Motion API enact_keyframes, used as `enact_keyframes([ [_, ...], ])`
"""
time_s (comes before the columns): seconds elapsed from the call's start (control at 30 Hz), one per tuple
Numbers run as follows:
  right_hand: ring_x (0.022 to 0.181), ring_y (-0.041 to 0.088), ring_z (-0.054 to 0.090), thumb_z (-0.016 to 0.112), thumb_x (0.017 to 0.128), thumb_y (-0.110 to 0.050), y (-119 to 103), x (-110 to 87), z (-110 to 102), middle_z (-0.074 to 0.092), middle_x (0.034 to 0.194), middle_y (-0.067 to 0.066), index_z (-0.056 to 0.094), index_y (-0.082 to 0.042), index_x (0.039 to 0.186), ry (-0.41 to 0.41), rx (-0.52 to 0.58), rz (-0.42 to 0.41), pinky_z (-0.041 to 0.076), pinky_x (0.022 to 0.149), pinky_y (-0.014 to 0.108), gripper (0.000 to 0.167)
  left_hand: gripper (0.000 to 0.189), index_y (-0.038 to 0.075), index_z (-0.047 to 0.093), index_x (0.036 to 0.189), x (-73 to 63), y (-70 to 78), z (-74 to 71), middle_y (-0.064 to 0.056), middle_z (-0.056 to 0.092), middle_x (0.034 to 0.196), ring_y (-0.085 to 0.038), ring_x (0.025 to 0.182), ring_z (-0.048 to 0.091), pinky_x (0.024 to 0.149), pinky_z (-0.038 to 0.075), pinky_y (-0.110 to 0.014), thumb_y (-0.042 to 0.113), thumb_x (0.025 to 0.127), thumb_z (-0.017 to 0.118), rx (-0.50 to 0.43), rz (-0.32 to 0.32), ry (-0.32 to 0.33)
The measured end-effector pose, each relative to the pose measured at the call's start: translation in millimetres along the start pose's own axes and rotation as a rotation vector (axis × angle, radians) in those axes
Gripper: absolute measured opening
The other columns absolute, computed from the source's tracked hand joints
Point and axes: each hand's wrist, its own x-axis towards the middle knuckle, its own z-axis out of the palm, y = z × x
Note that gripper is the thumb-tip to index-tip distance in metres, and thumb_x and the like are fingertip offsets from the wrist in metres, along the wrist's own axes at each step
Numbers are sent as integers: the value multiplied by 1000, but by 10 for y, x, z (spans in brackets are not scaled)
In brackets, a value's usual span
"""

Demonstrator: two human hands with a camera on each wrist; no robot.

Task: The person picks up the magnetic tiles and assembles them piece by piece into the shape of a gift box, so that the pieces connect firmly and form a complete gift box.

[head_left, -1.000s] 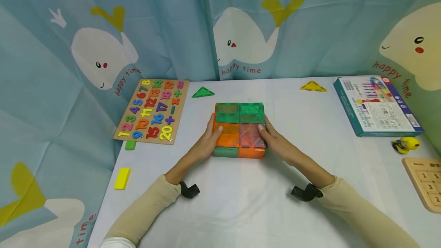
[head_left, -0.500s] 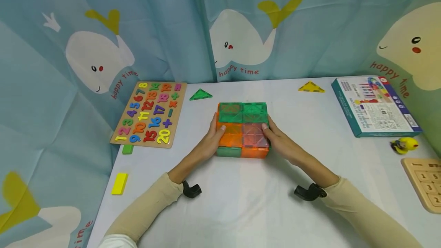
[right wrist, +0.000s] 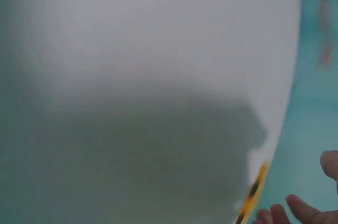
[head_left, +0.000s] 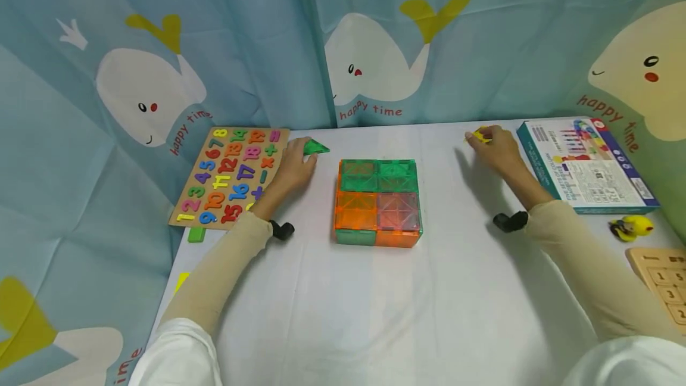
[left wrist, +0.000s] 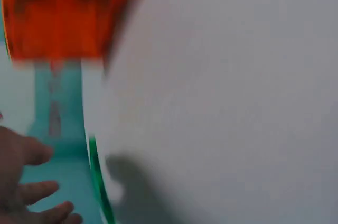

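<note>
My left hand (head_left: 293,165) reaches to a green triangular magnetic tile (head_left: 315,147) at the back of the table. In the left wrist view its fingers (left wrist: 39,191) are apart beside the green tile's edge (left wrist: 100,182), holding nothing. Over a yellow triangular magnetic tile (head_left: 484,134) at the back right hovers my right hand (head_left: 499,149), partly covering it. The right wrist view has those fingers (right wrist: 303,211) spread beside the yellow tile (right wrist: 252,196). Between the hands stands a box-shaped block of green, orange and pink see-through magnetic tiles (head_left: 377,202), untouched.
A wooden number board (head_left: 182,210) lies at the left, partly under the left arm, near a green block (head_left: 196,234) and a yellow block (head_left: 181,280). To the right are a teal-edged box (head_left: 592,165), a yellow toy figure (head_left: 632,226) and a wooden number tray (head_left: 656,267).
Both hands have let go of the tile block and moved apart toward the back, the left to the green triangle, the right to the yellow one. The block stays where it was.
</note>
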Motion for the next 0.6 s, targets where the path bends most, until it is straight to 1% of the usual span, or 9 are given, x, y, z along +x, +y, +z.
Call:
enact_keyframes([
  [0.07, 138, 60, 36, 44, 109, -51, 111, 187, -69, 35, 150, 46, 36, 18, 151, 32, -39, 37, 35, 113, 70, 81, 59, -2, 38, 160, 164, -55, -69, -28, 33, 163, -42, 154, 27, 127, 26, -55, 24, 110, 53, 119, -29, -24],
  [0.17, 138, 61, 28, 48, 106, -56, 207, 345, -113, 26, 150, 47, 33, 16, 153, 16, -96, 122, 31, 112, 72, 88, 65, -4, 35, 161, 312, -116, -96, -29, 28, 165, -42, 157, 19, 128, 24, -56, 32, 111, 55, 256, -78, -88],
  [0.2, 137, 61, 27, 50, 105, -58, 224, 373, -116, 25, 149, 47, 33, 15, 152, 6, -113, 143, 31, 111, 72, 89, 65, -5, 36, 161, 344, -138, -87, -29, 28, 165, -43, 156, 19, 127, 25, -56, 33, 111, 55, 284, -85, -97],
  [0.27, 134, 60, 27, 53, 103, -60, 241, 409, -113, 25, 147, 46, 34, 14, 150, -15, -142, 180, 32, 108, 72, 89, 64, -5, 40, 158, 383, -166, -63, -29, 32, 161, -42, 153, 23, 125, 30, -53, 34, 111, 56, 319, -91, -102],
  [0.37, 129, 59, 28, 56, 102, -59, 245, 441, -106, 28, 142, 46, 36, 14, 144, -15, -171, 191, 31, 105, 71, 87, 56, -5, 49, 150, 409, -183, -42, -28, 40, 151, -40, 143, 32, 117, 38, -49, 32, 109, 60, 323, -77, -64],
  [0.47, 128, 59, 28, 56, 102, -59, 236, 459, -105, 30, 140, 46, 36, 13, 144, -16, -181, 192, 28, 107, 72, 86, 49, -3, 54, 143, 422, -196, -47, -26, 45, 143, -38, 137, 36, 112, 40, -49, 28, 107, 64, 292, -67, -38],
  [0.53, 129, 60, 28, 56, 102, -59, 241, 470, -106, 30, 142, 47, 34, 12, 145, -27, -181, 202, 28, 109, 73, 86, 47, -3, 53, 140, 427, -201, -62, -25, 47, 140, -38, 135, 38, 111, 40, -50, 27, 106, 66, 264, -67, -49],
  [0.6, 131, 61, 28, 56, 102, -59, 255, 477, -105, 29, 143, 48, 33, 11, 146, -40, -176, 214, 27, 110, 74, 86, 43, -4, 50, 136, 427, -204, -81, -25, 50, 135, -37, 129, 42, 109, 41, -49, 24, 106, 66, 234, -59, -81],
])
